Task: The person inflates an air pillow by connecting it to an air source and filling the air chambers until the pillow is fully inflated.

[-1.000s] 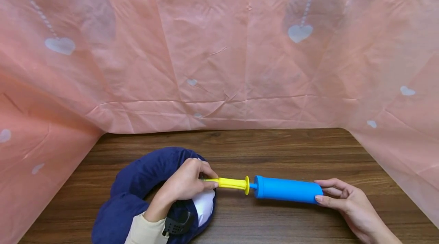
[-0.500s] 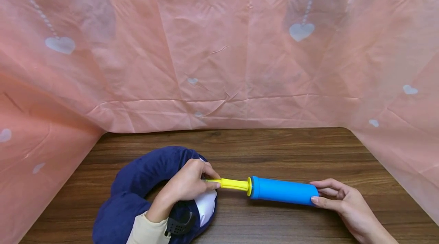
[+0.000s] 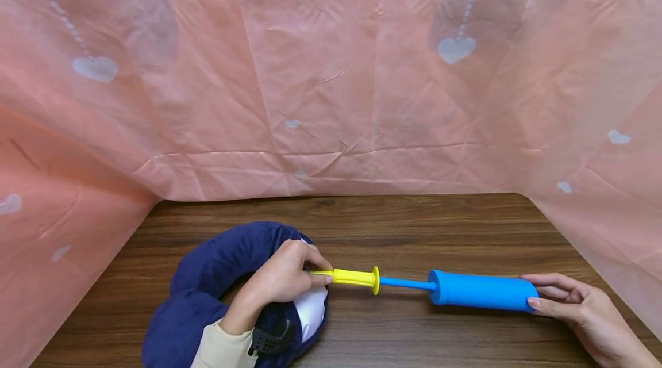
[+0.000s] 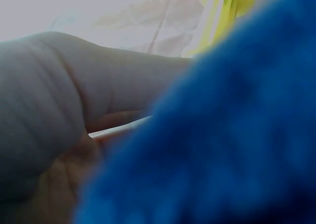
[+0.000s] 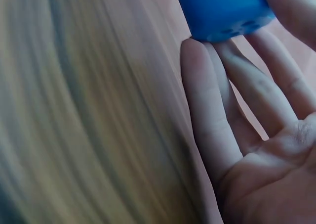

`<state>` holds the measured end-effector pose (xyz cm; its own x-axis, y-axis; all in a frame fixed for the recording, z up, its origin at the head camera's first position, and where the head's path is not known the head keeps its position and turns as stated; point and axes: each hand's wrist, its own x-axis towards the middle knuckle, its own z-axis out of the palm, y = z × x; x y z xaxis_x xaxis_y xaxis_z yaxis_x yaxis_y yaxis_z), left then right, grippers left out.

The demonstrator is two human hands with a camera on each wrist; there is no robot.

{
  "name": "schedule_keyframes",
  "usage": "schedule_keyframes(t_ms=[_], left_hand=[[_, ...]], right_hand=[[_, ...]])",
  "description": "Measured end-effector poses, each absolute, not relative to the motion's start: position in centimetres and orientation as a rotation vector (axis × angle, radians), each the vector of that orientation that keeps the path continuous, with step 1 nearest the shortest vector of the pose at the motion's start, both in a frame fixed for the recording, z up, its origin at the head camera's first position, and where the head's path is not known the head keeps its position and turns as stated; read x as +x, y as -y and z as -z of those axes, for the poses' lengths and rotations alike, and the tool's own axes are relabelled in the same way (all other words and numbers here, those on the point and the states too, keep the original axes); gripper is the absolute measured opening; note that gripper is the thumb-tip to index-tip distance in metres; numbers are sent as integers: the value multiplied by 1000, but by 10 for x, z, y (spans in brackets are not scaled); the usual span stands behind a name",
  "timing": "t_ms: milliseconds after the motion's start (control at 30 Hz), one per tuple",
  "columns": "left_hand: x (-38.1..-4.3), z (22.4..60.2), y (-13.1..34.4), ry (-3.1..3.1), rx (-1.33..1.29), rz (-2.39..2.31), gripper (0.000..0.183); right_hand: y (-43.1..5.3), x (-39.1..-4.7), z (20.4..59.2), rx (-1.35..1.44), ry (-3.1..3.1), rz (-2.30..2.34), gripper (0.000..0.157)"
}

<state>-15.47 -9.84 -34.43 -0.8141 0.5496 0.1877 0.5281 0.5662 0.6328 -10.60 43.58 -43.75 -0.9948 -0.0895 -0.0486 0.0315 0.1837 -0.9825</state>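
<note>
A hand air pump spans the space between both hands in the head view. Its blue barrel (image 3: 483, 291) lies to the right, joined by a thin blue rod (image 3: 405, 283) to a yellow handle (image 3: 354, 278). My left hand (image 3: 287, 273) pinches the handle's left end at the edge of a navy neck pillow (image 3: 222, 253) with a white patch (image 3: 311, 307). My right hand (image 3: 587, 305) holds the barrel's far end between thumb and fingers. In the right wrist view, the fingertips meet the barrel's holed end (image 5: 237, 28). Navy fabric blocks much of the left wrist view.
The pillow rests on a dark wood-grain table (image 3: 414, 224), at the front left. Pink curtain (image 3: 331, 86) with pale hearts rises behind the table and along both sides.
My right hand first slid the barrel left until it met the yellow handle, then drew it back right, baring a long stretch of rod. The left hand and pillow stay nearly still.
</note>
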Motion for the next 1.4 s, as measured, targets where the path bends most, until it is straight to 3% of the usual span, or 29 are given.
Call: schedule_keyframes(t_ms=[333,633,1100,1400], left_hand=[[-156,345,100,-2746,967,-1103,5],[-155,345,102,-2731,1003,-1118,5],[-152,345,98,-2749,1016,-1108,5],[-149,346,97,-2758,1010,-1107,5]], right_hand=[[-457,-102,440,-155,-2287,2018,47],[-415,-104,435,-73,-2234,2066,48],[-339,-105,426,50,-2333,1961,32],[-327,-103,427,34,-2355,1996,31]])
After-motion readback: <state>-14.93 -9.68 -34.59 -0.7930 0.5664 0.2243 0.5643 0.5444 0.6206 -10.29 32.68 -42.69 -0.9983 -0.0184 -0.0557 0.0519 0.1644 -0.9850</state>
